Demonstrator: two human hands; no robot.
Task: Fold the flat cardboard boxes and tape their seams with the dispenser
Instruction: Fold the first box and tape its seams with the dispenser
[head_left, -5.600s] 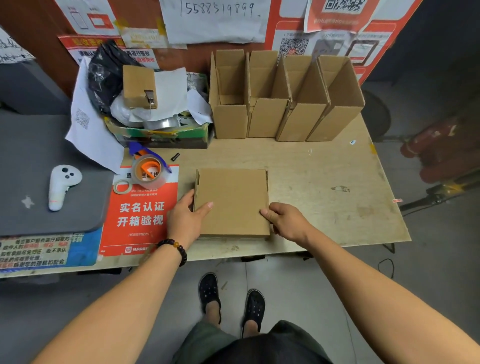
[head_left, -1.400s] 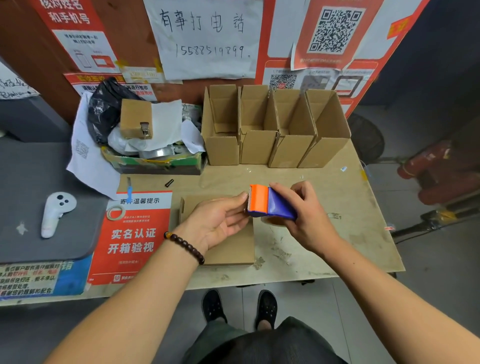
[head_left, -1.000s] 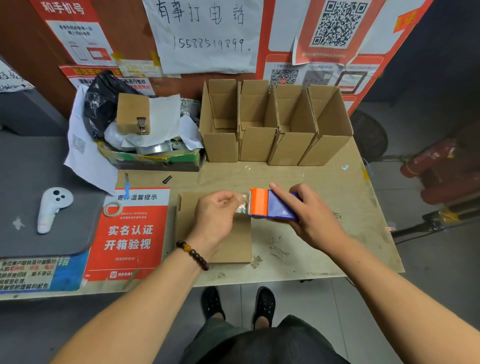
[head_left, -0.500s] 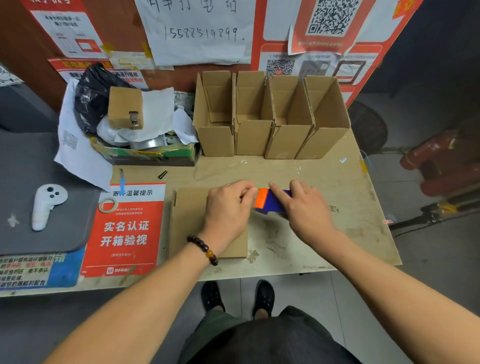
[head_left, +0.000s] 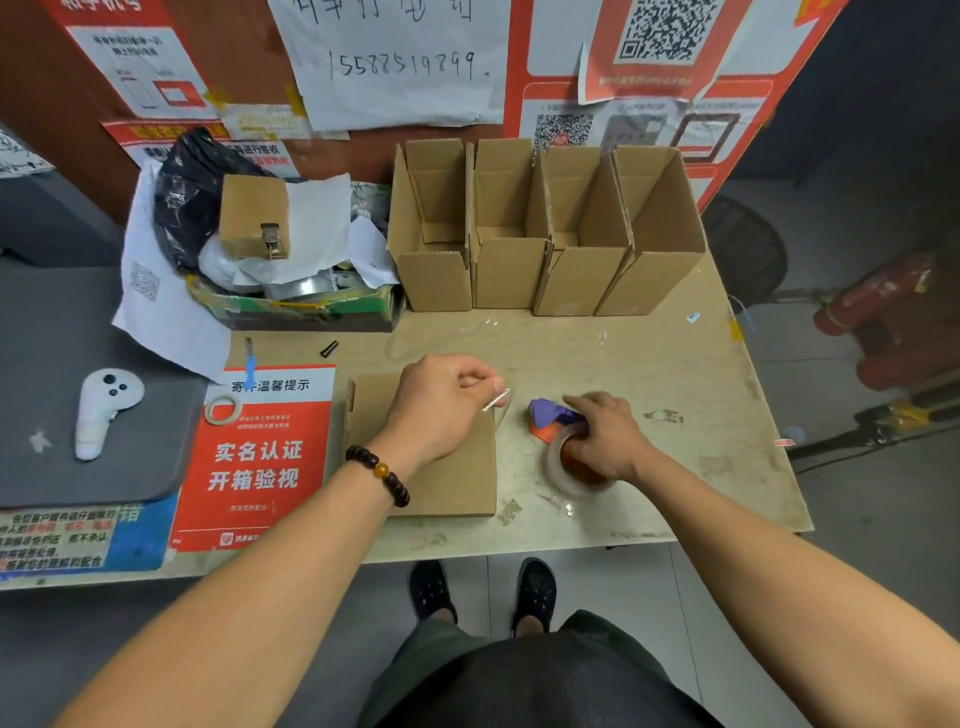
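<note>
A stack of flat cardboard boxes (head_left: 447, 483) lies near the front edge of the plywood table (head_left: 675, 374). My left hand (head_left: 441, 405) hovers over its far right corner and pinches a short strip of clear tape (head_left: 500, 401). Just right of the stack lies the tape dispenser (head_left: 556, 431), purple and orange with a clear roll, on its side on the table. My right hand (head_left: 608, 441) grips it from above. Several folded, open-topped boxes (head_left: 545, 244) stand in a row at the back.
A cluttered green tray (head_left: 306, 306) with bags and paper sits back left. A red notice (head_left: 265, 452) with a small tape ring (head_left: 222, 409) lies left of the stack. A white controller (head_left: 104, 410) rests on a grey pad. The table's right edge drops to the floor.
The dispenser, held in the air between both hands, has come down onto the table to the right. My left hand now holds a torn-off strip of tape.
</note>
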